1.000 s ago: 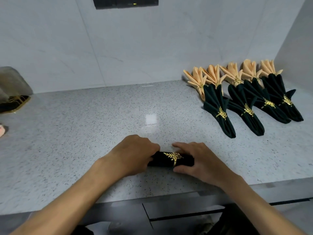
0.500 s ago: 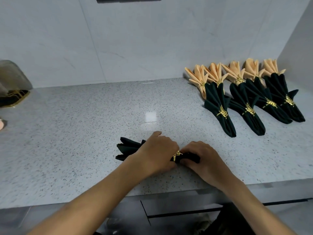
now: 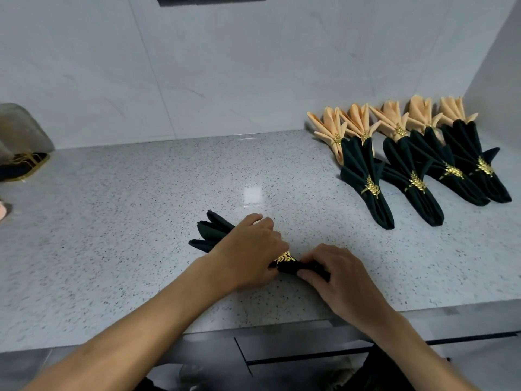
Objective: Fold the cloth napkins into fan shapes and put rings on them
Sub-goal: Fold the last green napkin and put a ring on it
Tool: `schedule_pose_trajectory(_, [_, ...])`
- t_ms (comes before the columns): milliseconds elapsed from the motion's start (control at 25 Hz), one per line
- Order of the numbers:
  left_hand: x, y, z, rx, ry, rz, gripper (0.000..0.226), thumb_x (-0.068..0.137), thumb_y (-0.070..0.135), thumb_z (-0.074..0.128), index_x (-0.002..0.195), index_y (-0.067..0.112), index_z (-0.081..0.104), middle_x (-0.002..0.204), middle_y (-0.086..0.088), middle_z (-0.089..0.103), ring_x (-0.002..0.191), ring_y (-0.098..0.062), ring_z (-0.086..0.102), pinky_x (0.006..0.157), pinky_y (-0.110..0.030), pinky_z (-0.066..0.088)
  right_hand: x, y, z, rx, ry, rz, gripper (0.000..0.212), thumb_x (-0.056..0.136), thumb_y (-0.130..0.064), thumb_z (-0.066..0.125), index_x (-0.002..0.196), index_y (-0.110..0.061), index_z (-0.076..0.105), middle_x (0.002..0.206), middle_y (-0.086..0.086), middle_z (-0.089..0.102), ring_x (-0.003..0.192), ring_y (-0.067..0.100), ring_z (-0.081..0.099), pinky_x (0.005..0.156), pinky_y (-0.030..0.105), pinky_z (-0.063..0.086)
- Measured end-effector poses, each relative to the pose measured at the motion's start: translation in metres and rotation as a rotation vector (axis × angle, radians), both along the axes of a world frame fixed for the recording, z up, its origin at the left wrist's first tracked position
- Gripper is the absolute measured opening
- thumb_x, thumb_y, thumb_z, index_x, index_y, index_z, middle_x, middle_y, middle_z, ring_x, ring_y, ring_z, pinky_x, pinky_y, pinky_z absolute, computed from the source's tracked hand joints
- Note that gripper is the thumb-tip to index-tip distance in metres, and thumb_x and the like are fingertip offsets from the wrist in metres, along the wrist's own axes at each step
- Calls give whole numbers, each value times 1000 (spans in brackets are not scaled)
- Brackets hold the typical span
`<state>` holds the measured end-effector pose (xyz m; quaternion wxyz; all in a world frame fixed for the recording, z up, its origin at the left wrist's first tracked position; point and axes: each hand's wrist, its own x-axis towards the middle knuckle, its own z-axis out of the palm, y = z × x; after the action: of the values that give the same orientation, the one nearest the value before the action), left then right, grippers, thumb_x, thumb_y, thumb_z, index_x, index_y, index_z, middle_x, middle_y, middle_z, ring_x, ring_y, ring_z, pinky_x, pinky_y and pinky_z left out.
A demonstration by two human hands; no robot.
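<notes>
Since a sec ago my left hand [image 3: 248,249] slid off the pleats, now fanned out left on the bench [image 3: 112,221], w/ fingers curled round the napkin [image 3: 214,234] at the ring [image 3: 284,256] while my right hand [image 3: 338,273] pinches the tail end to steady it, prob. seating the ring.

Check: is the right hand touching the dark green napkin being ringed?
Touching. The head view shows the right hand with fingers curled round the dark green napkin.
</notes>
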<state>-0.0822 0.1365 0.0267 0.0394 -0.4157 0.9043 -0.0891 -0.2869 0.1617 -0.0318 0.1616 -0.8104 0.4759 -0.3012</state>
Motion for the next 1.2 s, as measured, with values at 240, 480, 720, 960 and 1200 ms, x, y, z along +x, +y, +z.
schedule_pose_trajectory(240, [2,-5,-1,-77,-64,-106,28,92,30,54,118,32,62,113,15,66,113,-17,50,116,-47,21,10,14,5,26,-7,-124,15,86,-38,72,81,-34,58,69,-22,52,66,0,51,65,15,33])
schedule_pose_trajectory(480, [16,24,-17,-216,450,65,65,76,25,74,136,23,50,146,-2,44,138,-25,37,114,-57,28,40,49,0,0,-51,-270,29,79,-41,73,73,-33,46,63,-19,46,57,1,45,58,15,32])
schedule_pose_trajectory(720, [24,46,-48,104,1056,626,35,90,23,67,124,22,60,116,15,60,103,-3,55,87,-17,44,12,-2,16,167,-203,-273,13,92,-33,65,104,-29,65,93,-19,67,81,-4,61,73,18,48])
schedule_pose_trajectory(960, [3,7,-39,390,1250,353,61,85,5,71,139,22,50,127,6,60,95,-3,66,74,-17,54,22,-47,23,347,-339,45,59,80,-3,74,128,-33,55,107,-12,65,90,2,62,74,18,50])
schedule_pose_trajectory(1200, [29,-1,-44,221,1122,398,32,78,7,76,105,23,71,99,12,71,86,-3,66,83,-29,56,11,-51,8,146,-282,-99,33,73,4,68,78,-27,59,81,-7,67,76,12,63,68,35,52])
